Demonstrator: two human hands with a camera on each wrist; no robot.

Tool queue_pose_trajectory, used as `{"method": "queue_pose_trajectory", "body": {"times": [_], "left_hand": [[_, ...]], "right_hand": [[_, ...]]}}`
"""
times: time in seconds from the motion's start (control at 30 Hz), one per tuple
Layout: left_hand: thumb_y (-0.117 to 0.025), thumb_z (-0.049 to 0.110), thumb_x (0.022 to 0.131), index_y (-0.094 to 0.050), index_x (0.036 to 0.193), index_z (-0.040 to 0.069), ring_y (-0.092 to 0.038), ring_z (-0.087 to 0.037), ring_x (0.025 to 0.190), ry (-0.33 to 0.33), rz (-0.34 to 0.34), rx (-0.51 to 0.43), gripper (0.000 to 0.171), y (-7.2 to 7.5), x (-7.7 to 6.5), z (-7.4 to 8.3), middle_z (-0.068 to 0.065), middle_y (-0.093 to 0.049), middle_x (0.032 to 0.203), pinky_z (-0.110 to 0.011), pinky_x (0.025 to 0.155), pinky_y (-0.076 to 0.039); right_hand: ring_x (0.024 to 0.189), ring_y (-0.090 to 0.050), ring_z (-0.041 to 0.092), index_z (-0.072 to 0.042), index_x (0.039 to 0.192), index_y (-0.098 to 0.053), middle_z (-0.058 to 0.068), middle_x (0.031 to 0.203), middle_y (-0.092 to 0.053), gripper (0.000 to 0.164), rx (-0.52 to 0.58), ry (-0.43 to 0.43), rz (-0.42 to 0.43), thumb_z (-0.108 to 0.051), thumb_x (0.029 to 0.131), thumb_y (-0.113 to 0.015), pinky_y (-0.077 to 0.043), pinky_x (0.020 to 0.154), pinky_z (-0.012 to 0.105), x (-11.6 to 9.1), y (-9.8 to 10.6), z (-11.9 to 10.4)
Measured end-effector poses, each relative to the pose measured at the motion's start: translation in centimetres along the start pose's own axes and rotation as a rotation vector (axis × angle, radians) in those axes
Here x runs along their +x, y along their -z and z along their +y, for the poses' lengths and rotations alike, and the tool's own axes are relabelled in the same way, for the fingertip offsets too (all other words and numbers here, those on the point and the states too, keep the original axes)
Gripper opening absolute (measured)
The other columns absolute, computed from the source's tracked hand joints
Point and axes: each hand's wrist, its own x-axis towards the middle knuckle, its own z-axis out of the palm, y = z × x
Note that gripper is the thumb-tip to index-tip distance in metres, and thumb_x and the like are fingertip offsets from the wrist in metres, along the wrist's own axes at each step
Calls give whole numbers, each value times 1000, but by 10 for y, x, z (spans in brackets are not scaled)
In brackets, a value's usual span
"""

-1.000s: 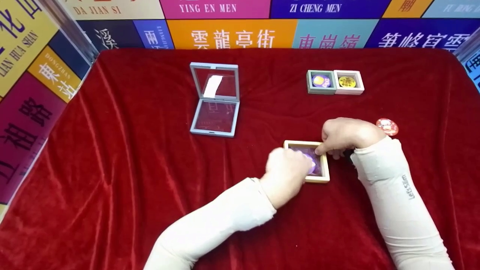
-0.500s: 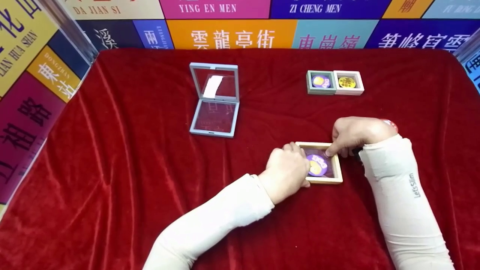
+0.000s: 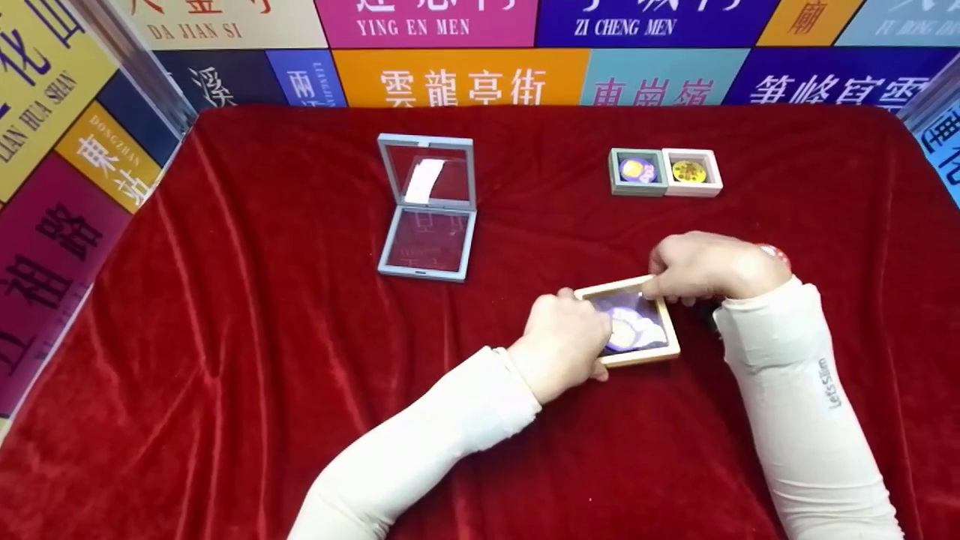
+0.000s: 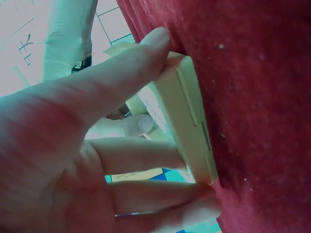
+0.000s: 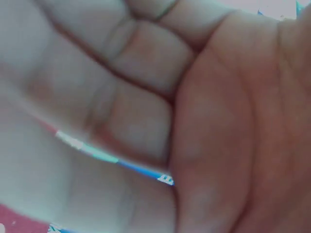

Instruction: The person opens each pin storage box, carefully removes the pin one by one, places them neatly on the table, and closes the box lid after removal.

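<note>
A cream square display frame (image 3: 643,358) with a clear window sits between both hands, right of the middle of the table. Behind its window shows a round purple badge (image 3: 624,337), partly covered by glare. My left hand (image 3: 564,341) grips the frame's left side. In the left wrist view its thumb lies across one end of the frame's edge (image 4: 177,114) and its fingers reach the other end. At the far right corner my right hand (image 3: 705,266) pinches the frame with thumb and fingers. The right wrist view holds only a blurred palm (image 5: 214,126) and fingers.
A blue-grey clear-windowed case (image 3: 386,244) stands unfolded at the left back. Two small boxes, one green (image 3: 637,192) and one white (image 3: 694,192), sit side by side with badges inside. A red badge (image 3: 777,256) is partly hidden behind the right hand. Red cloth (image 3: 225,360) covers the table.
The frame first slid right, then turned counterclockwise, its right side now slanting. My left hand went from over the window to its left side. The head view has shifted slightly.
</note>
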Motion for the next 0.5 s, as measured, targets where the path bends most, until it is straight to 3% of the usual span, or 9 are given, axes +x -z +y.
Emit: {"method": "queue_pose_trajectory", "body": {"times": [0.13, 0.23, 0.37, 0.5], "left_hand": [[-74, 58, 70, -69, 113, 25, -59, -15, 91, 9, -34, 34, 54, 4, -1, -2, 1, -69, 106, -33, 66, -53], [-76, 56, 69, -66, 117, 25, -59, -15, 94, 21, -89, 44, 58, 6, -1, -2, 1, -67, 111, -33, 67, -53], [-74, 60, 70, -63, 121, 24, -58, -15, 100, 47, -178, 31, 64, 8, -1, -3, 1, -62, 119, -34, 69, -53], [-71, 63, 71, -60, 124, 26, -57, -18, 105, 76, -249, 8, 66, 8, -1, -2, 2, -60, 124, -37, 69, -53]], "right_hand": [[53, -58, 15, -7, 94, -63, 6, 64, -62, 21, 21, 35, 1, -24, 82, -58, -44, 47, 31, -1, 2, -6], [54, -59, 15, -8, 96, -64, 6, 66, -62, 19, 30, 91, 22, -19, 84, -56, -44, 50, 30, -3, 2, -10], [52, -59, 14, -10, 97, -62, 3, 63, -61, 16, 41, 150, 123, -19, 85, -55, -44, 51, 29, -8, 1, -22], [50, -56, 12, -12, 100, -57, 0, 64, -60, 18, 153, 205, 172, -28, 91, -56, -45, 51, 27, -8, -4, -36]]}}
